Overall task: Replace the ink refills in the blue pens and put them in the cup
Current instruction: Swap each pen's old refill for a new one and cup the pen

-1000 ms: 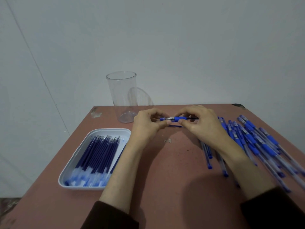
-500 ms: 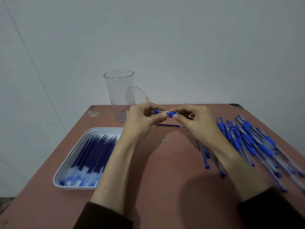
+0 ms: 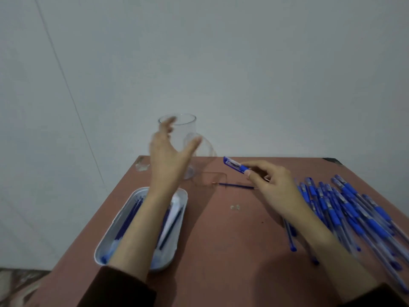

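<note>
The light was dim, cool and even, leaving the wall (image 3: 243, 63) a flat grey. Soft-edged shadows of the forearms (image 3: 141, 229) lay on the table (image 3: 221, 240) between them. The left hand (image 3: 168, 156) was smeared by motion blur, its fingers (image 3: 168, 122) ghosted over the clear cup (image 3: 188, 127). The right hand (image 3: 276, 187) and the pen (image 3: 234, 166) it pinched looked sharper. The loose pens (image 3: 345, 209) at the right edge were stretched and soft.

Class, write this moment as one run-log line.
left hand: open at cup | right hand: pinches blue pen | loose refill: lying on table
</note>
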A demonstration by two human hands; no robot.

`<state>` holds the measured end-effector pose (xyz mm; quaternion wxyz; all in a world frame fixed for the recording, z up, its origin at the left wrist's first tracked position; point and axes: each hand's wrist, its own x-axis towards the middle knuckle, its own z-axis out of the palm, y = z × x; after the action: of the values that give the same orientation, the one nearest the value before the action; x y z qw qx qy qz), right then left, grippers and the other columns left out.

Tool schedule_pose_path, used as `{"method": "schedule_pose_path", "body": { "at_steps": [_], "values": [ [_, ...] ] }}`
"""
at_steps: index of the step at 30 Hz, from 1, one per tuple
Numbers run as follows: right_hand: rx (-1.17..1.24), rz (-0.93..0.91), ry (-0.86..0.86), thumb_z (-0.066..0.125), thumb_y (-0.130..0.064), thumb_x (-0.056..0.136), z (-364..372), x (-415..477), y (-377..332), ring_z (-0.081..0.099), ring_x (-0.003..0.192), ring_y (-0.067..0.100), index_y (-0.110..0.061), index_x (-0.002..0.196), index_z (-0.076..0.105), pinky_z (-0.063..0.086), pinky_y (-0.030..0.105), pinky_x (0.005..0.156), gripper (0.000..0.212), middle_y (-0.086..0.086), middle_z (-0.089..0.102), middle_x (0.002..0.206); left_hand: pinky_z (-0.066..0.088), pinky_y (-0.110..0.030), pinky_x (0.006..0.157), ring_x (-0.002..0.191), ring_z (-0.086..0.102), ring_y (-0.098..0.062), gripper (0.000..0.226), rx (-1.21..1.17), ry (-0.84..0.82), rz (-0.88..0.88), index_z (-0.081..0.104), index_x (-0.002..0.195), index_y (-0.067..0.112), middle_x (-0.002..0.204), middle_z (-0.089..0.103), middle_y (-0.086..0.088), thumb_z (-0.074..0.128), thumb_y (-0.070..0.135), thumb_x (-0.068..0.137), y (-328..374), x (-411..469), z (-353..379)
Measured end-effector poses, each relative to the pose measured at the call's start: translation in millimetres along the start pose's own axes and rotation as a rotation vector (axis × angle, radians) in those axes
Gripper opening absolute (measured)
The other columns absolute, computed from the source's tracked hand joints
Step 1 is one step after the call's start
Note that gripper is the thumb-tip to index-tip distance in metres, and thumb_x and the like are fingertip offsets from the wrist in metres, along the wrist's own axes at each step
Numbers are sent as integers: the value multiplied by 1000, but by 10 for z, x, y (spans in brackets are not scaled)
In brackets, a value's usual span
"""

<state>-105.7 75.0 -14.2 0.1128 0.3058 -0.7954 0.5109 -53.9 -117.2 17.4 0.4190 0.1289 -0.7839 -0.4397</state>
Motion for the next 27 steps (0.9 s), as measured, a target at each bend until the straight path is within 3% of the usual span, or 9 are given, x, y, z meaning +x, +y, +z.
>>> {"method": "schedule_pose_path", "body": {
  "at_steps": [2, 4, 8, 13, 16, 18, 22, 25, 27],
  "values": [
    [75, -14, 2, 62, -10, 88, 26, 106, -162, 58, 68, -5, -37, 86, 65, 40, 6, 63, 27, -21, 66, 71, 25, -41, 109, 136, 25, -28, 94, 137, 66, -60, 19, 149, 24, 149, 26, -11, 77, 39, 76, -102, 196, -71],
    [84, -74, -29, 62, -13, 88, 86, 288, -399, 57, 68, -1, -41, 84, 61, 42, 10, 64, 28, -11, 67, 75, 15, -44, 113, 142, 12, -30, 115, 166, -8, -117, 1, 152, 18, 155, 10, -17, 80, 41, 71, -194, 355, -45],
    [189, -225, 2, 61, -13, 89, 233, 778, -973, 62, 75, 7, -36, 87, 58, 49, 24, 76, 23, -4, 69, 80, 24, -43, 114, 142, 25, -29, 129, -12, -193, -204, -13, 150, 24, 155, 22, -15, 83, 43, 66, -307, 512, 38],
    [347, -216, 61, 61, -10, 89, 540, 1308, -1286, 66, 82, 22, -28, 85, 53, 55, 43, 80, 20, -2, 64, 84, 40, -37, 103, 129, 42, -25, 109, -50, -209, -239, 13, 147, 17, 141, 43, -13, 84, 37, 68, -344, 521, 23],
    [244, -112, -4, 57, -4, 88, 804, 1415, -1209, 65, 84, 29, -16, 94, 49, 55, 46, 79, 16, 5, 61, 90, 41, -35, 98, 123, 46, -22, 102, -55, -219, -225, 20, 144, 16, 135, 46, -10, 84, 36, 68, -363, 500, -32],
    [122, -32, -84, 52, 1, 84, 950, 1407, -1128, 65, 81, 34, -15, 103, 44, 55, 49, 75, 26, 11, 60, 88, 43, -33, 96, 120, 48, -21, 100, -62, -228, -215, 20, 144, 17, 132, 48, -7, 83, 35, 69, -381, 492, -53],
    [-55, 34, -225, 55, -3, 78, 1089, 1393, -1077, 65, 83, 32, -18, 105, 51, 55, 47, 80, 32, 14, 63, 92, 48, -33, 88, 114, 54, -24, 93, -52, -236, -213, 24, 142, 19, 122, 52, -1, 82, 33, 71, -374, 492, -62],
    [-185, 50, -308, 55, -9, 79, 1120, 1402, -1128, 66, 85, 28, -18, 96, 55, 55, 43, 82, 20, 7, 64, 86, 42, -17, 67, 98, 55, -18, 81, -39, -222, -196, 29, 136, 16, 95, 48, 14, 80, 28, 74, -364, 479, -51],
    [-256, 60, -374, 49, -10, 83, 1120, 1386, -1176, 68, 84, 27, -15, 98, 55, 54, 39, 81, 17, 5, 64, 80, 37, -13, 62, 92, 50, -10, 80, -46, -215, -200, 31, 134, 15, 91, 46, 16, 80, 27, 73, -371, 476, -44]
  ]
}}
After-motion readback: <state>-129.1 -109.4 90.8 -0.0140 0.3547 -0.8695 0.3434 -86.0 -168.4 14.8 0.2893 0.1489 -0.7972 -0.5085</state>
